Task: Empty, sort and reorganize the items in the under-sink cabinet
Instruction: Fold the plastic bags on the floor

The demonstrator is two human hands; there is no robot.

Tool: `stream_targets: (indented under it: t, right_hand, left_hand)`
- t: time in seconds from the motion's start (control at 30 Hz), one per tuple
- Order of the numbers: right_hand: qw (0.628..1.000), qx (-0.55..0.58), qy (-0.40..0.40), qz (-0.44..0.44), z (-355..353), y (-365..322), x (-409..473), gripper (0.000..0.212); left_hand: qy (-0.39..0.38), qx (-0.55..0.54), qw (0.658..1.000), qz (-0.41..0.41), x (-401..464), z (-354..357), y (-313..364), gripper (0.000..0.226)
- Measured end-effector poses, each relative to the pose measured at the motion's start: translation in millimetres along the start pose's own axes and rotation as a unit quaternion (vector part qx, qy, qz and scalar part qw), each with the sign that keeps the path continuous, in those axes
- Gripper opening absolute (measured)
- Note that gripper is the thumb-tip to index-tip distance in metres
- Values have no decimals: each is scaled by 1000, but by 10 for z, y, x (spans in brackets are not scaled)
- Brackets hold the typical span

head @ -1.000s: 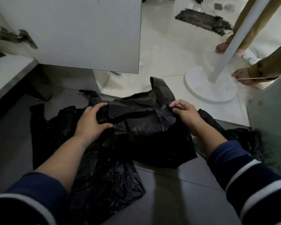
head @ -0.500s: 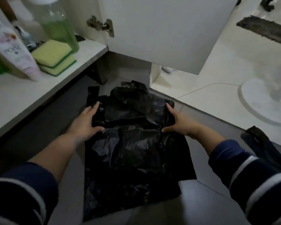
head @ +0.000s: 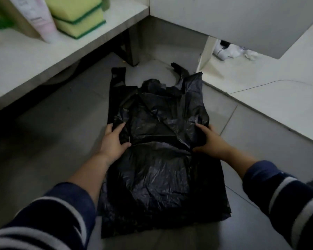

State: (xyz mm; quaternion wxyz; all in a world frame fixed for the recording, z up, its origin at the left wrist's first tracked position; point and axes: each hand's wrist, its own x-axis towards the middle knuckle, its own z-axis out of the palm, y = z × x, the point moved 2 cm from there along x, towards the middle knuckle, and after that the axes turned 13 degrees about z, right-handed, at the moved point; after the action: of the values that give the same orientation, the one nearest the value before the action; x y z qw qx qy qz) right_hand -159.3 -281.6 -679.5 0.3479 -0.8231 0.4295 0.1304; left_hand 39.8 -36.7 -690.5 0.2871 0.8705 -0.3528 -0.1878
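Observation:
A crumpled black plastic bag (head: 163,127) lies on top of another flat black bag (head: 157,195) on the grey floor in front of the open under-sink cabinet. My left hand (head: 114,141) rests against the upper bag's left edge, fingers straight and thumb spread. On the right edge my right hand (head: 210,140) lies the same way. Both press the bag down flat. The bags' handles (head: 181,73) point away from me.
The white cabinet shelf (head: 43,56) at upper left carries two stacked yellow-green sponges (head: 78,17), a pink-white tube (head: 38,17) and a green bottle. The open cabinet door (head: 242,20) hangs at upper right above the pale tiled floor (head: 260,91).
The bag that my hands held up crumpled has been laid down and spread over the other bag. My hands have slid toward me along its sides, and my view has swung left toward the cabinet.

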Motion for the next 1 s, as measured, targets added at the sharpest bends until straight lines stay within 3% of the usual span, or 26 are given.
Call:
stream_targets:
  t: [0.13,0.23,0.33,0.4,0.5,0.63,0.77,0.87,0.93,1.0]
  right_hand:
    - [998,15,50,-29,20,-80,-26,98]
    - [998,-36,57,-7,61,-33,9,98]
    - [988,-138,26,59,74,-44,67,92]
    - [978,-186,53,80,96,-136,43,93]
    - [961,-235,143,-4,269,-356,-101,86]
    - [951,-299,48,-68,766,-374,-272,91]
    - [941,-327,57,-70,866,-228,-223,92]
    - [943,-318,53,-79,802,-215,-180,88]
    - [948,-293,96,-80,759,-199,-183,81]
    - [943,-281,158,-80,724,-150,-192,73]
  left_hand:
    - [93,109,987,79,-138,-140,93,76]
    - [34,164,985,52,-300,-133,49,79]
    - [1,114,993,-18,-347,-117,-54,76]
    - [-19,88,995,-42,-312,-114,-69,78]
    - [-22,64,996,-57,-251,-135,-49,76]
    - [-12,50,997,-55,-235,-160,-56,67]
    - [-75,146,984,-75,-273,-110,-100,80]
    - [-68,218,968,-108,-256,-97,23,96]
    - [-40,255,965,-50,-230,-30,165,99]
    - [-31,267,963,26,-259,142,276,88]
